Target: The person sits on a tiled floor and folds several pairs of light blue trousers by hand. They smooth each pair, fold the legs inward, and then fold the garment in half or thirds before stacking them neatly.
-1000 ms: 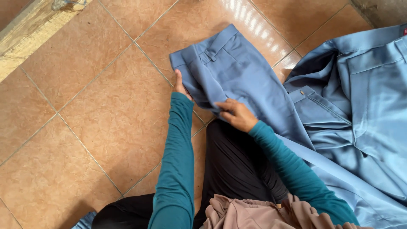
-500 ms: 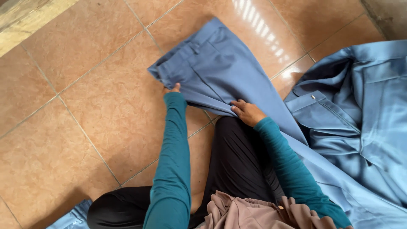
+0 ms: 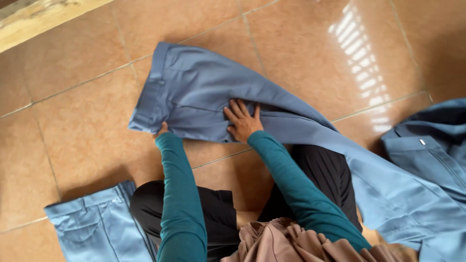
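A pair of blue trousers [image 3: 204,92] lies spread on the tiled floor in front of me, waistband to the left. My left hand [image 3: 162,129] pinches the near corner of the waistband; only the fingertips show past my teal sleeve. My right hand [image 3: 242,119] rests flat on the seat of the trousers with fingers spread. The trouser legs trail to the right across my black-clad knee [image 3: 325,170].
More blue garments [image 3: 427,160] are heaped at the right. Another blue piece [image 3: 92,223] lies folded at the lower left beside my leg. A pale raised ledge [image 3: 43,22] runs along the top left. Brown floor tiles [image 3: 77,145] surround everything.
The trousers have been pulled left and laid flatter on the floor. My right hand moved from the edge of the fabric onto the seat and opened flat.
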